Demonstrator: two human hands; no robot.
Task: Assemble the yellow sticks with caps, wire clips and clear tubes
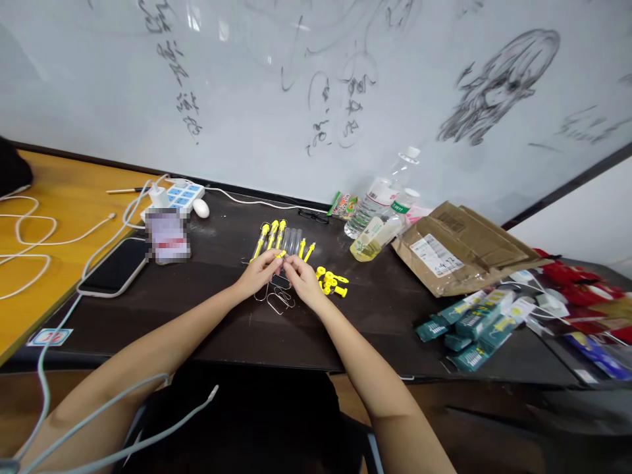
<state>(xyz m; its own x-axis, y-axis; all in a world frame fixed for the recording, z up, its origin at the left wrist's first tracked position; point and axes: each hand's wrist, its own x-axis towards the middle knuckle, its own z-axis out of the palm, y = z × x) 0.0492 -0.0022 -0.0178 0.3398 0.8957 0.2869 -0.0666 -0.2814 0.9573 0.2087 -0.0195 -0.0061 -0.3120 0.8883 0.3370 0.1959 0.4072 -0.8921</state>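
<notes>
Both hands meet over the middle of the dark table, fingertips close together. My left hand [260, 271] pinches a small yellow plastic piece [280, 255]. My right hand [301, 275] is closed at the same spot, its fingertips touching or nearly touching that piece; what it grips is too small to make out. Just beyond lie several yellow-capped clear tubes [271, 236], plain clear tubes [293, 241] and thin yellow rods [309, 251]. Bent metal wire hooks [280, 301] lie below the hands. Loose yellow plastic parts [332, 282] are heaped right of my right hand.
Left are a phone [114, 266], a power strip [184, 196], a white mouse [201, 208] and cables. Rightward stand bottles [378, 230], a cardboard parcel [457, 243] and green boxes [476, 326]. A whiteboard [247, 112] rises behind the table.
</notes>
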